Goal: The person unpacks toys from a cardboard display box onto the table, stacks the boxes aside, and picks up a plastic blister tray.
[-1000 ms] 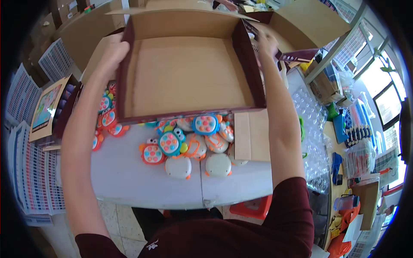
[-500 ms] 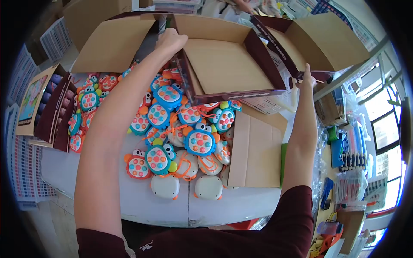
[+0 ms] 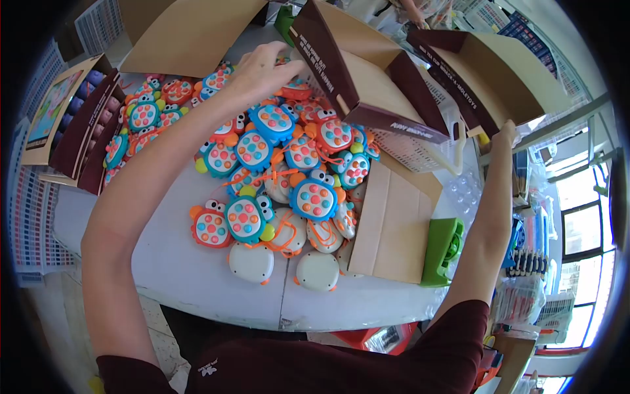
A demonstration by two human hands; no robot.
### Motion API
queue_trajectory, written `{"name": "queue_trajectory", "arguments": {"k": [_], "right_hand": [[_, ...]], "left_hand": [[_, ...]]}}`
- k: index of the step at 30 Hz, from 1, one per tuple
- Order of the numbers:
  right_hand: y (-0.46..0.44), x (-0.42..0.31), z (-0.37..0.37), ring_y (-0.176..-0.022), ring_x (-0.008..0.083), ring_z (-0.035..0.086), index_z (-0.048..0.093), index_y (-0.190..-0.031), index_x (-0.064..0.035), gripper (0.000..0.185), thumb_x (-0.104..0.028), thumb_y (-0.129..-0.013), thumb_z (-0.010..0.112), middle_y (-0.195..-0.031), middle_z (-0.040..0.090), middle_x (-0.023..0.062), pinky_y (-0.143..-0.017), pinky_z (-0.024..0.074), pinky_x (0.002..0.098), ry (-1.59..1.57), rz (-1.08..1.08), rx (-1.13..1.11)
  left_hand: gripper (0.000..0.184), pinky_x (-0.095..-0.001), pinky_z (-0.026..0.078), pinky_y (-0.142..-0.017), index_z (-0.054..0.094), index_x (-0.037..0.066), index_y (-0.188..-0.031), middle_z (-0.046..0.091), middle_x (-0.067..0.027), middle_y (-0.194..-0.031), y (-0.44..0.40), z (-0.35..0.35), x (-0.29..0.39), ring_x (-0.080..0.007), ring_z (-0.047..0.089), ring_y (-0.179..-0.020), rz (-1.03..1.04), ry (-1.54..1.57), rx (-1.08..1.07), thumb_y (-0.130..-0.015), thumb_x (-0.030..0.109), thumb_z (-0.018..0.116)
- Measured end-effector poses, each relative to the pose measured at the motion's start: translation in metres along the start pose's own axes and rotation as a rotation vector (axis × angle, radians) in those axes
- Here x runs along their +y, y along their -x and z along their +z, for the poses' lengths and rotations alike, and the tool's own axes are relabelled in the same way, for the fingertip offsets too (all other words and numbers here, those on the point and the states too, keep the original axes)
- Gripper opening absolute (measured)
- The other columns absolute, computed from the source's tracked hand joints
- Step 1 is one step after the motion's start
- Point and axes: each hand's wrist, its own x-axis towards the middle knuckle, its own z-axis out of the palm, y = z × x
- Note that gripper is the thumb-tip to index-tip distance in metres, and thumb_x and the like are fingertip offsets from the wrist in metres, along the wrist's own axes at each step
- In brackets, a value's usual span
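Note:
Above the pile of toys, my left hand (image 3: 262,71) is open, its fingers loosely apart and holding nothing. Just right of it a maroon cardboard box (image 3: 387,92), brown inside, sits tilted over a white plastic basket (image 3: 426,154). My right hand (image 3: 505,136) is at the near corner of a second maroon box (image 3: 492,72) and appears to grip its edge; most of its fingers are hidden. Below my left hand lie many crab-like push-button toys, among them a blue toy (image 3: 314,199) and a teal toy (image 3: 245,218). Two toys lie with white backs (image 3: 251,262) up.
A flattened cardboard piece (image 3: 390,230) and a green plastic object (image 3: 443,253) lie at the table's right. At the left stands a display box (image 3: 72,121) with purple and pink items. Another person's hand (image 3: 412,12) shows at the back. A large cardboard flap (image 3: 190,39) rises behind the toys.
My left hand has let go of the middle box's left side and come off it. That box now leans more. My right hand and the right box have shifted right; the view has also moved.

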Motion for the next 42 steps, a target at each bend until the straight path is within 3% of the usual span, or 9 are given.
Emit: {"name": "queue_trajectory", "arguments": {"k": [5, 10, 15, 17, 20, 29, 32, 37, 42], "right_hand": [[-0.05, -0.05, -0.033, -0.085, 0.0261, 0.058, 0.054, -0.101, 0.009, 0.034, -0.012, -0.074, 0.057, -0.097, 0.057, 0.0192, -0.073, 0.0496, 0.0364, -0.128, -0.066, -0.014], [-0.072, -0.13, -0.065, -0.087, 0.0338, 0.061, 0.052, -0.093, 0.0061, 0.02, -0.009, -0.08, 0.052, -0.093, 0.059, 0.0186, -0.077, 0.0518, 0.0504, -0.406, 0.091, -0.421], [-0.004, -0.201, -0.115, -0.084, 0.0312, 0.061, 0.056, -0.089, 0.0048, 0.013, -0.005, -0.082, 0.052, -0.092, 0.058, 0.0166, -0.078, 0.0535, 0.0462, -0.503, 0.045, -0.379], [0.002, -0.218, -0.129, -0.081, 0.0299, 0.062, 0.057, -0.088, 0.004, 0.011, -0.004, -0.081, 0.055, -0.089, 0.06, 0.0144, -0.076, 0.0548, 0.0438, -0.528, -0.001, -0.546], [0.045, -0.241, -0.148, -0.076, 0.0273, 0.063, 0.059, -0.085, 0.0016, 0.009, -0.004, -0.078, 0.058, -0.083, 0.061, 0.0112, -0.072, 0.0559, 0.0397, -0.503, -0.007, -0.542], [0.18, -0.232, -0.195, -0.081, 0.024, 0.063, 0.06, -0.091, -0.0029, 0.016, -0.004, -0.074, 0.06, -0.088, 0.063, 0.0097, -0.071, 0.0552, 0.0359, -0.628, -0.146, -0.736], [0.207, -0.233, -0.199, -0.078, 0.0259, 0.063, 0.059, -0.091, -0.0013, 0.02, -0.006, -0.073, 0.066, -0.088, 0.064, 0.0113, -0.072, 0.0554, 0.0392, -0.682, 0.055, -0.878], [0.194, -0.239, -0.186, -0.079, 0.027, 0.063, 0.059, -0.09, -0.0007, 0.019, -0.004, -0.073, 0.065, -0.089, 0.064, 0.0122, -0.076, 0.0545, 0.0399, -0.701, 0.153, -0.923], [0.148, -0.227, -0.177, -0.078, 0.0266, 0.063, 0.06, -0.088, -0.0016, 0.015, -0.005, -0.074, 0.064, -0.088, 0.063, 0.0109, -0.076, 0.0547, 0.039, -0.744, 0.04, -0.752]], "left_hand": [[0.061, -0.0353, 0.046, -0.085, 0.053, -0.004, -0.118, 0.061, -0.0244, -0.103, 0.032, -0.026, -0.002, -0.0294, 0.06, -0.098, -0.056, 0.012, -0.059, -0.076, 0.039, 0.057], [0.055, -0.0321, 0.047, -0.08, 0.055, -0.004, -0.116, 0.061, -0.0205, -0.103, 0.053, -0.061, 0.007, -0.0238, 0.061, -0.093, -0.065, 0.158, -0.106, -0.078, 0.035, 0.059], [0.049, -0.0287, 0.045, -0.074, 0.058, 0.0, -0.111, 0.061, -0.0109, -0.098, 0.078, -0.109, 0.034, -0.0165, 0.058, -0.088, -0.121, 0.348, -0.09, -0.081, 0.039, 0.059], [0.05, -0.0278, 0.045, -0.074, 0.056, 0.0, -0.113, 0.061, -0.0107, -0.098, 0.083, -0.125, 0.037, -0.0159, 0.058, -0.089, -0.145, 0.392, -0.081, -0.082, 0.04, 0.058], [0.05, -0.0265, 0.045, -0.073, 0.056, 0.001, -0.11, 0.06, -0.0094, -0.096, 0.098, -0.149, 0.043, -0.0151, 0.058, -0.089, -0.182, 0.492, -0.071, -0.083, 0.043, 0.059], [0.05, -0.0259, 0.046, -0.071, 0.057, 0.001, -0.105, 0.061, -0.0088, -0.093, 0.149, -0.237, 0.042, -0.0149, 0.06, -0.085, -0.203, 0.595, 0.042, -0.081, 0.045, 0.062], [0.047, -0.0261, 0.047, -0.07, 0.056, 0.003, -0.106, 0.063, -0.0107, -0.095, 0.16, -0.261, 0.034, -0.0159, 0.061, -0.085, -0.25, 0.663, 0.062, -0.082, 0.043, 0.061], [0.044, -0.0261, 0.047, -0.069, 0.056, 0.004, -0.103, 0.063, -0.0092, -0.093, 0.184, -0.269, 0.031, -0.0157, 0.062, -0.083, -0.296, 0.651, 0.093, -0.081, 0.042, 0.062], [0.04, -0.0262, 0.047, -0.068, 0.057, 0.005, -0.099, 0.063, -0.0078, -0.092, 0.188, -0.262, 0.022, -0.0148, 0.061, -0.083, -0.355, 0.624, 0.096, -0.081, 0.041, 0.062]]}}
